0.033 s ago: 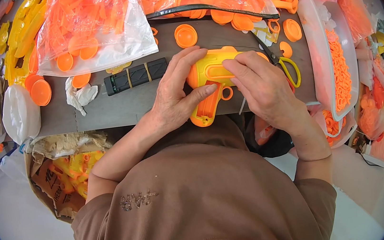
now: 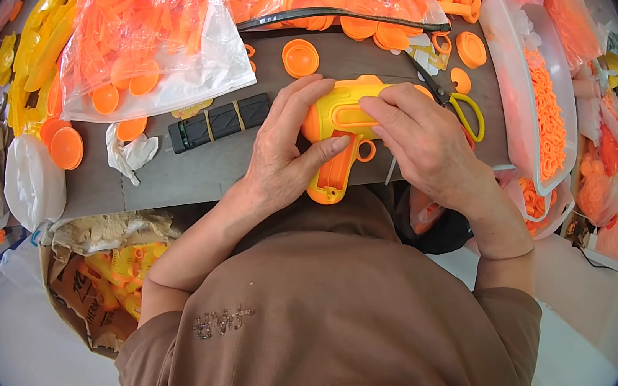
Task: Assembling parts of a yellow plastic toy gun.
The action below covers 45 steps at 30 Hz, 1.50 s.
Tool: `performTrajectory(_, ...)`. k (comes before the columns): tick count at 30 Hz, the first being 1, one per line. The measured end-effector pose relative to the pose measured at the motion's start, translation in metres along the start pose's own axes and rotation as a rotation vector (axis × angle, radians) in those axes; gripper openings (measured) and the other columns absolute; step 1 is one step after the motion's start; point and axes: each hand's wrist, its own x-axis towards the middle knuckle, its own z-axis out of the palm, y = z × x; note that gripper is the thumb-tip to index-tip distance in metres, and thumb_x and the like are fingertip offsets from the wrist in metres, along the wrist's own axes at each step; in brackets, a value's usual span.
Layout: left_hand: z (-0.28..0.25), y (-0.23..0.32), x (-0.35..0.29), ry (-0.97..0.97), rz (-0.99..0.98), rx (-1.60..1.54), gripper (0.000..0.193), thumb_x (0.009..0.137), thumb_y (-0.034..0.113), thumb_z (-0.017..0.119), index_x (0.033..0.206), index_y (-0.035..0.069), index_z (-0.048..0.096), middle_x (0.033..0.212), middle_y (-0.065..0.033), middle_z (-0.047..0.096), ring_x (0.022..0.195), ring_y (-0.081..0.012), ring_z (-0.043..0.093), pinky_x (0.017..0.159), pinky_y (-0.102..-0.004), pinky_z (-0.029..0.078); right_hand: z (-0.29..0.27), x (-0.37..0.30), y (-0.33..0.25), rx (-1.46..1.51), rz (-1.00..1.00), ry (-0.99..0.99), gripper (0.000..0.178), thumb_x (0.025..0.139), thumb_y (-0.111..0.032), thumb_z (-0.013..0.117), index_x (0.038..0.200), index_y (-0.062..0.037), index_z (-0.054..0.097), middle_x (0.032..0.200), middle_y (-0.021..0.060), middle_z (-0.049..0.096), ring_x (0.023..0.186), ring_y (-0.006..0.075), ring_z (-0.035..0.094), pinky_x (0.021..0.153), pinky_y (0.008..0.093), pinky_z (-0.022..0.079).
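A yellow and orange toy gun [image 2: 350, 101] lies over the table's front edge, its handle pointing toward me. The handle is open on the near side, showing an orange hollow, and an orange trigger ring sits beside it. My left hand [image 2: 283, 142] is closed around the rear of the toy, thumb across the top of the handle. Against the toy's upper side, my right hand [image 2: 424, 128] has its thumb and fingers pinched together; what is between them is hidden. A thin pale rod [image 2: 390, 170] shows below the right hand.
Behind the toy stand clear bags of orange parts [image 2: 151, 35] and a loose orange cap [image 2: 300, 57]. To the left lies a banded black part [image 2: 219, 123] near crumpled white tissue [image 2: 132, 151]. Yellow-handled scissors [image 2: 469, 115] and a bin of small orange rings [image 2: 547, 117] are at right.
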Motion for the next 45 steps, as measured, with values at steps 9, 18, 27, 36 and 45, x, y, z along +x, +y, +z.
performTrajectory(9, 0.009, 0.002, 0.003, 0.092, -0.036, 0.013, 0.038, 0.088, 0.016, 0.063, 0.12, -0.001, 0.052, 0.121, -0.0199, 0.051, 0.112, -0.03, 0.053, 0.093, -0.0345, 0.043, 0.0, -0.001, -0.008, -0.105, -0.029, -0.016, 0.039, 0.07, 0.006, 0.058, 0.109, 0.0065, 0.055, 0.095, 0.0143, 0.051, 0.085, 0.0288, 0.056, 0.072, 0.0345, 0.049)
performTrajectory(18, 0.009, -0.002, -0.001, 0.08, -0.091, -0.055, 0.034, 0.089, 0.009, 0.058, 0.12, -0.003, 0.051, 0.121, -0.0185, 0.053, 0.112, -0.0281, 0.052, 0.094, -0.033, 0.041, 0.001, -0.011, 0.001, 0.064, 0.07, 0.139, 0.032, 0.078, 0.003, 0.061, 0.109, 0.003, 0.057, 0.094, 0.0122, 0.053, 0.082, 0.0251, 0.057, 0.071, 0.0323, 0.049)
performTrajectory(27, 0.011, 0.003, -0.001, 0.017, -0.039, 0.049, 0.055, 0.082, 0.011, 0.068, 0.129, -0.003, 0.043, 0.132, -0.0239, 0.043, 0.12, -0.0338, 0.047, 0.098, -0.0371, 0.039, 0.002, -0.04, 0.121, 0.076, 0.684, 0.371, 0.017, 0.081, -0.011, 0.064, 0.095, -0.0007, 0.065, 0.086, 0.008, 0.06, 0.073, 0.0158, 0.059, 0.067, 0.0272, 0.046)
performTrajectory(36, 0.012, 0.002, -0.004, 0.057, -0.023, 0.066, 0.054, 0.081, 0.008, 0.069, 0.128, -0.002, 0.043, 0.129, -0.0223, 0.045, 0.119, -0.0324, 0.047, 0.096, -0.0369, 0.041, 0.017, -0.02, 0.119, -0.131, 0.791, 0.294, 0.021, 0.076, -0.019, 0.069, 0.082, -0.0014, 0.06, 0.082, 0.0103, 0.062, 0.072, 0.0216, 0.061, 0.068, 0.0333, 0.047)
performTrajectory(45, 0.008, 0.017, -0.002, 0.134, 0.241, 0.259, 0.057, 0.077, 0.008, 0.072, 0.126, -0.004, 0.046, 0.129, -0.0251, 0.045, 0.117, -0.0351, 0.047, 0.097, -0.0403, 0.041, -0.009, -0.046, 0.124, 0.152, 0.861, 0.401, 0.014, 0.079, -0.01, 0.067, 0.087, 0.0009, 0.064, 0.067, 0.0062, 0.061, 0.062, 0.0125, 0.056, 0.061, 0.0274, 0.045)
